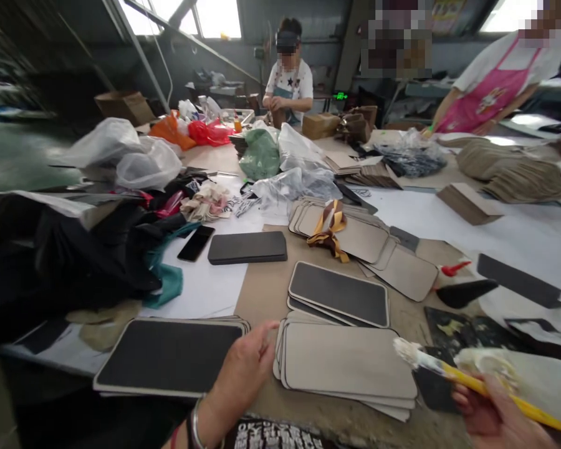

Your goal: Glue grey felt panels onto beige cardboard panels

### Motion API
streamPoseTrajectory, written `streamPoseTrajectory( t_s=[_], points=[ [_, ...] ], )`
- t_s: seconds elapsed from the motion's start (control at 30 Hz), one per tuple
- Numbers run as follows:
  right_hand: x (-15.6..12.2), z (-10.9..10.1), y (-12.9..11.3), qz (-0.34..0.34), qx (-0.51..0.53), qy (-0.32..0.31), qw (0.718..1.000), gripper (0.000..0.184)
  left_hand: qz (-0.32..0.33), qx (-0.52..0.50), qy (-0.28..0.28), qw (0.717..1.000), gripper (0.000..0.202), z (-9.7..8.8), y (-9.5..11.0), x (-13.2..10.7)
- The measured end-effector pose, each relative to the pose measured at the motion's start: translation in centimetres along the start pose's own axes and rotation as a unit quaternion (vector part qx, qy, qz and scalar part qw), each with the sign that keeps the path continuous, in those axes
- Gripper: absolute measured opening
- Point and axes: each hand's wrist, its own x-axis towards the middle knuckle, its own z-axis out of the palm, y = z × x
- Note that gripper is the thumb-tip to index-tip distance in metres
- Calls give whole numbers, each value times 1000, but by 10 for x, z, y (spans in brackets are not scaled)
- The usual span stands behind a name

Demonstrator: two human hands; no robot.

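Observation:
My right hand (489,405) grips a brush (467,380) by its yellow handle, and the bristles are caked with something white. Its tip points left, by the right edge of a stack of beige rounded panels (348,358). My left hand (247,362) has its fingers pressed together between that stack and a pile of dark panels with pale rims (168,355); whatever it may pinch is hidden. Just behind the beige stack lie more dark panels (339,293). An off-white tub (518,374) with whitish residue is beside my right hand.
A black phone (196,243) and a stack of dark pieces (247,247) lie farther back. Beige panels with a brown-yellow ribbon (330,231) are behind. Dark cloth (93,255) heaps up at left. Two people, one in a pink apron (505,87), work across the table.

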Motion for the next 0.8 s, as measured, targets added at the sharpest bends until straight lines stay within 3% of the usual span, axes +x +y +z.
streamPoseTrajectory(
  t_s=[0.07,0.13,0.27,0.43,0.63,0.8],
  points=[
    [-18,24,14,68,41,-19,997,47,9,14,-80,997,29,29,-5,-15],
    [-34,54,30,82,48,-60,994,46,45,39,-129,990,29,51,-12,-22],
    [-55,95,65,69,21,-142,987,42,125,90,-205,967,29,72,-25,-18],
    [-60,114,95,1,-79,-202,976,41,163,135,-243,947,32,81,-39,-11],
    [-64,136,107,-63,-158,-255,952,37,166,133,-245,946,33,91,-48,-10],
    [-60,136,114,-82,-185,-270,941,34,159,143,-251,944,24,91,-47,-5]
  ],
)
